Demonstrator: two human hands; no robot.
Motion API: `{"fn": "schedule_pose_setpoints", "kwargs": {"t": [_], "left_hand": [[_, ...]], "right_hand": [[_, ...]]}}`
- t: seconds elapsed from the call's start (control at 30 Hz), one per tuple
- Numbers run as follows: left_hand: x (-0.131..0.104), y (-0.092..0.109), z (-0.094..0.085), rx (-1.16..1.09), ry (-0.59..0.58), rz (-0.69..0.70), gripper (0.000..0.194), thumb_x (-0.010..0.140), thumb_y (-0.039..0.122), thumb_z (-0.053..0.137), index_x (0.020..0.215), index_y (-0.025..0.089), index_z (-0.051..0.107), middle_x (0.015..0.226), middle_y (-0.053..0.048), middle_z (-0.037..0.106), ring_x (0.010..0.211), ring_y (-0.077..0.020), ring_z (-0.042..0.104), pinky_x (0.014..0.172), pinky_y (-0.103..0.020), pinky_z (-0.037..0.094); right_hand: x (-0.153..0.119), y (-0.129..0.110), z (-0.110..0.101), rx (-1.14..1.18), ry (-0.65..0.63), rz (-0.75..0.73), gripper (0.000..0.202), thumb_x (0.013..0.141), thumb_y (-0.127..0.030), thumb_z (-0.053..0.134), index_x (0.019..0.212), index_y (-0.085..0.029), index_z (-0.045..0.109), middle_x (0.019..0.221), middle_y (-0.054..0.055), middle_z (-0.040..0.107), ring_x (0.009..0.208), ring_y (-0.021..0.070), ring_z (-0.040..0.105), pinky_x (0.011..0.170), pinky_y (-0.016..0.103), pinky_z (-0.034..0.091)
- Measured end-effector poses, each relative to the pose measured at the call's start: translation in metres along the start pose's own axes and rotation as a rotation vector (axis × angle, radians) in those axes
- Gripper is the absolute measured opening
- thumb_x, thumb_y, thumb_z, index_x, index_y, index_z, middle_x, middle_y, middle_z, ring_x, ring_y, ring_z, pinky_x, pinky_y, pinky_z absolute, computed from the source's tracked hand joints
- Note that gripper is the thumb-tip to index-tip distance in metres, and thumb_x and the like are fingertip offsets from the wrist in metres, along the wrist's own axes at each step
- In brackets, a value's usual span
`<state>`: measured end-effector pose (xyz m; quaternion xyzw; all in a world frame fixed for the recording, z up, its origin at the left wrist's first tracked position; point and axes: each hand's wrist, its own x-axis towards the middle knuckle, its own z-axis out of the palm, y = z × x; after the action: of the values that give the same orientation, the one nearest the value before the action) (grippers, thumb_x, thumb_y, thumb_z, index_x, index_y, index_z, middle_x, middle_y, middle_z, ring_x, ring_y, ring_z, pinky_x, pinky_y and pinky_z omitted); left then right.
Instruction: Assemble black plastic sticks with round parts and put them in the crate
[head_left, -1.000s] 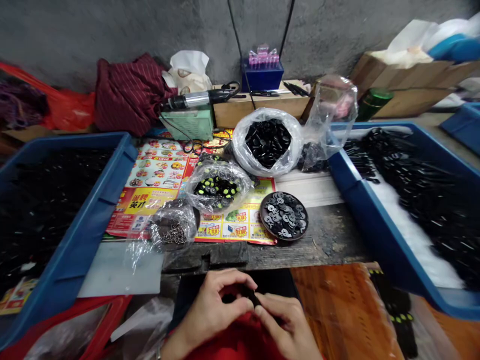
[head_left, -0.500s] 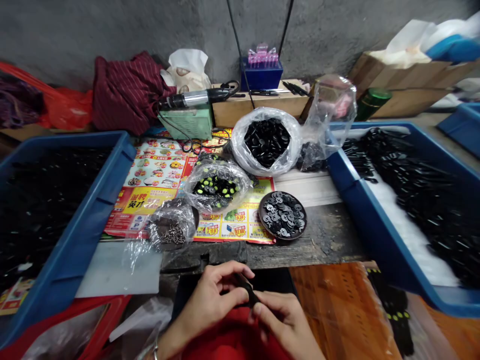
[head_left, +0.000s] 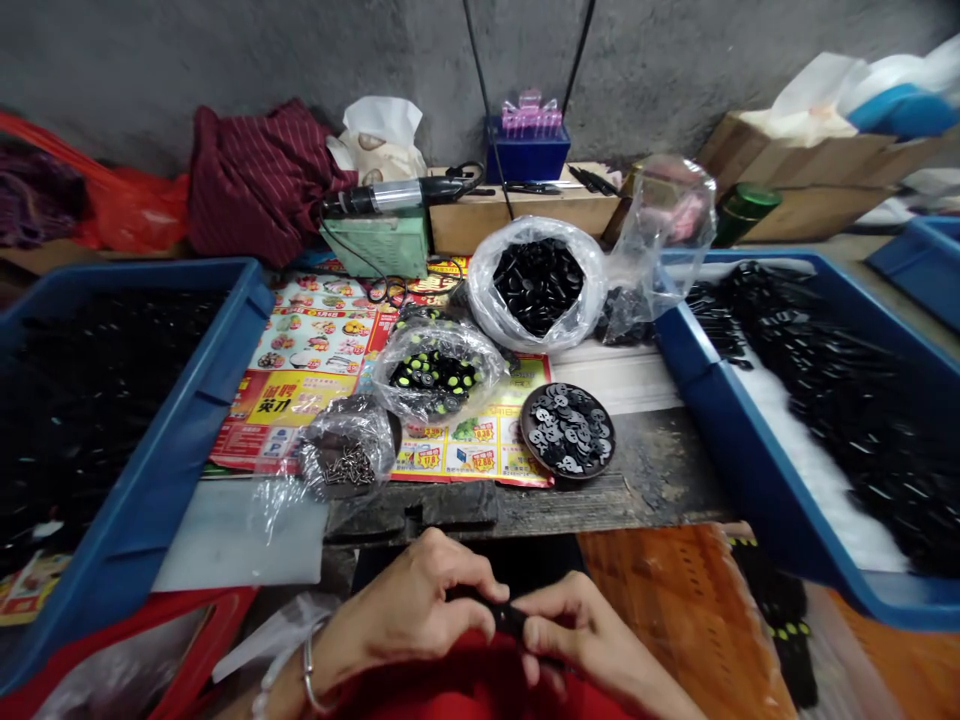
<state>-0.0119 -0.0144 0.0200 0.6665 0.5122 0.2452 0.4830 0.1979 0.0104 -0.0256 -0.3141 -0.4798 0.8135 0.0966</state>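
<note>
A small black part (head_left: 510, 618) is held between my two hands, low in the middle of the view, in front of the table's edge. My left hand (head_left: 427, 600), with a bracelet at the wrist, closes its fingers round the part's left end. The fingers of my right hand (head_left: 577, 630) pinch its right end. Beyond them stand a dark dish of flat grey and black discs (head_left: 568, 430), a plastic bag of small metal screws (head_left: 349, 465), a bag of black and yellow-green pieces (head_left: 435, 375) and a bag of glossy black pieces (head_left: 537, 285).
Blue bins (head_left: 172, 440) (head_left: 739, 440) of black parts stand at left and right. At the back are a green box (head_left: 379, 245) with a power tool (head_left: 397, 195) on it, a blue box (head_left: 529, 155) and a dark red cloth (head_left: 259, 185). Cords hang there.
My left hand has turned, with its fingers stretched further over the black part. My right hand has shifted slightly right, and the part now lies flatter. The view has moved slightly.
</note>
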Motion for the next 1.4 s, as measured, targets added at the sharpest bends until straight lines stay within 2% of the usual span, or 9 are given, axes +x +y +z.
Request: {"fn": "schedule_pose_setpoints", "kwargs": {"t": [0.07, 0.17, 0.47, 0.63, 0.8, 0.97, 1.13, 1.23, 1.4], "left_hand": [[0.001, -0.004, 0.002, 0.009, 0.064, 0.047, 0.018, 0.07, 0.006, 0.071, 0.083, 0.015, 0.078, 0.078, -0.006, 0.078, 0.069, -0.0177, 0.07, 0.071, -0.023, 0.048], [0.006, -0.01, 0.003, -0.031, 0.018, 0.054, 0.016, 0.068, 0.008, 0.076, 0.081, 0.016, 0.078, 0.078, -0.005, 0.079, 0.069, -0.0169, 0.071, 0.07, -0.021, 0.048], [0.01, -0.009, 0.004, -0.032, 0.07, 0.042, 0.021, 0.072, 0.009, 0.072, 0.089, 0.018, 0.078, 0.082, -0.004, 0.079, 0.07, -0.0157, 0.072, 0.069, -0.019, 0.05], [0.009, -0.003, 0.006, 0.066, 0.045, 0.073, 0.023, 0.074, 0.007, 0.068, 0.094, 0.017, 0.076, 0.085, -0.005, 0.079, 0.073, -0.0177, 0.071, 0.073, -0.023, 0.05], [0.008, 0.0, 0.013, 0.119, 0.071, 0.077, 0.026, 0.074, 0.006, 0.069, 0.096, 0.017, 0.075, 0.086, -0.005, 0.078, 0.074, -0.0189, 0.07, 0.071, -0.024, 0.048], [0.007, 0.0, 0.018, 0.131, 0.097, 0.072, 0.021, 0.073, 0.005, 0.068, 0.09, 0.015, 0.076, 0.079, -0.005, 0.078, 0.068, -0.0187, 0.068, 0.067, -0.025, 0.047], [0.007, -0.004, 0.019, 0.156, 0.065, 0.131, 0.02, 0.073, 0.005, 0.066, 0.089, 0.013, 0.075, 0.076, -0.006, 0.077, 0.065, -0.019, 0.067, 0.064, -0.025, 0.045], [0.006, -0.005, 0.016, 0.142, 0.09, 0.151, 0.019, 0.075, 0.007, 0.064, 0.089, 0.013, 0.074, 0.075, -0.007, 0.077, 0.064, -0.0185, 0.067, 0.063, -0.025, 0.045], [0.009, -0.007, 0.007, 0.055, -0.049, 0.123, 0.009, 0.074, 0.013, 0.069, 0.08, 0.015, 0.076, 0.071, -0.004, 0.077, 0.064, -0.0176, 0.068, 0.063, -0.023, 0.046]], "right_hand": [[0.0, -0.001, -0.001, -0.008, 0.043, -0.015, 0.056, 0.077, -0.062, 0.062, 0.059, -0.009, 0.07, 0.045, 0.001, 0.052, 0.035, 0.0067, 0.04, 0.037, 0.017, 0.031], [0.001, -0.004, -0.002, -0.036, 0.04, -0.018, 0.058, 0.079, -0.062, 0.061, 0.057, -0.009, 0.069, 0.043, 0.0, 0.05, 0.034, 0.0064, 0.04, 0.036, 0.017, 0.031], [0.005, 0.004, -0.012, 0.079, 0.05, 0.048, 0.051, 0.076, -0.057, 0.068, 0.074, -0.006, 0.074, 0.058, 0.007, 0.066, 0.038, 0.007, 0.049, 0.041, 0.018, 0.038], [0.008, -0.007, -0.009, 0.05, 0.024, 0.066, 0.051, 0.073, -0.059, 0.069, 0.079, -0.009, 0.077, 0.064, 0.006, 0.067, 0.047, 0.0092, 0.054, 0.051, 0.021, 0.046], [0.012, -0.011, -0.006, 0.029, 0.111, 0.058, 0.046, 0.069, -0.055, 0.073, 0.069, -0.009, 0.075, 0.055, 0.002, 0.063, 0.043, 0.0077, 0.047, 0.044, 0.019, 0.039], [0.014, -0.005, 0.0, 0.164, 0.201, 0.124, 0.032, 0.066, -0.038, 0.068, 0.051, -0.01, 0.067, 0.041, -0.001, 0.054, 0.034, 0.0044, 0.035, 0.038, 0.018, 0.03], [0.015, -0.005, 0.004, 0.219, 0.216, 0.145, 0.024, 0.062, -0.029, 0.059, 0.046, -0.012, 0.064, 0.04, 0.0, 0.054, 0.035, 0.0059, 0.038, 0.039, 0.018, 0.028], [0.014, -0.004, 0.003, 0.17, 0.198, 0.123, 0.027, 0.065, -0.033, 0.064, 0.049, -0.011, 0.066, 0.041, -0.001, 0.053, 0.036, 0.0056, 0.037, 0.039, 0.018, 0.028], [0.013, -0.001, 0.003, 0.082, 0.118, 0.105, 0.04, 0.071, -0.046, 0.069, 0.052, -0.012, 0.066, 0.043, -0.003, 0.051, 0.037, 0.0056, 0.038, 0.041, 0.019, 0.03]]}}
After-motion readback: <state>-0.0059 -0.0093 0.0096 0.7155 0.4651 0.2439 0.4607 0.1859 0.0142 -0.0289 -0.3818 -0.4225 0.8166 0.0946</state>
